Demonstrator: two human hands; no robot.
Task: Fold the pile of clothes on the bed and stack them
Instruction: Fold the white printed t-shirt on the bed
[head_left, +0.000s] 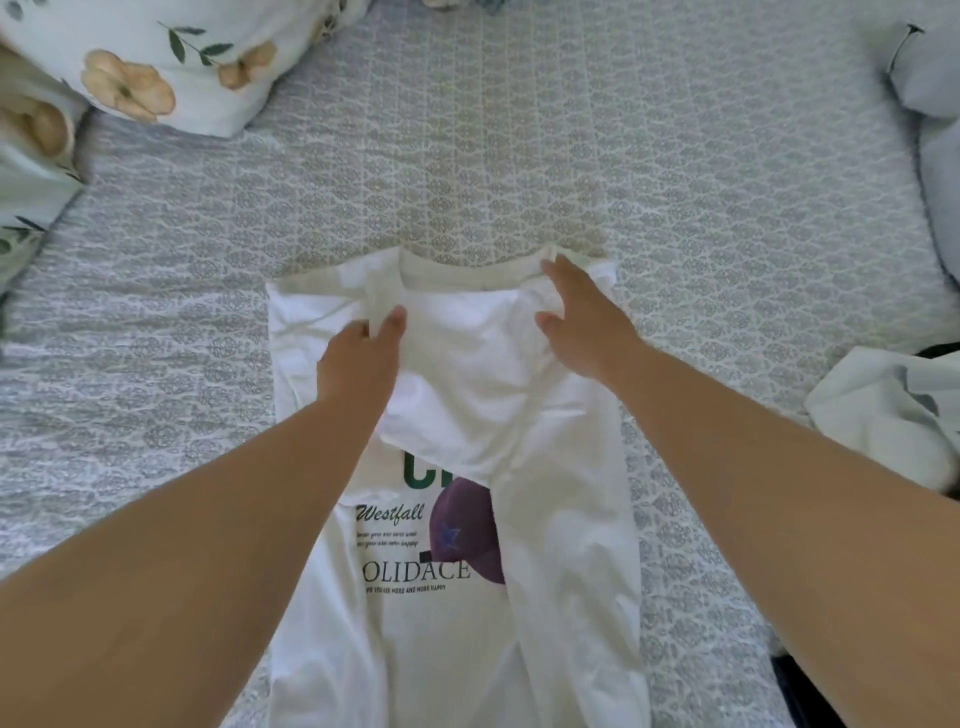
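Note:
A white printed T-shirt (566, 545) lies lengthwise on the patterned bedspread (467, 156), its sides folded inward and its collar at the far end. Green and black lettering and a purple cap print show at its middle. My left hand (358, 353) rests on the left part of the folded-in sleeve, thumb and fingers pinching the cloth near the collar. My right hand (576, 312) lies on the right shoulder with its fingers spread and pressed on the fabric.
A floral pillow (171, 62) lies at the far left. Crumpled pale clothes (883, 410) sit at the right edge of the bed, and grey-blue fabric (935, 104) lies at the far right. A dark object (789, 691) shows at the bottom right.

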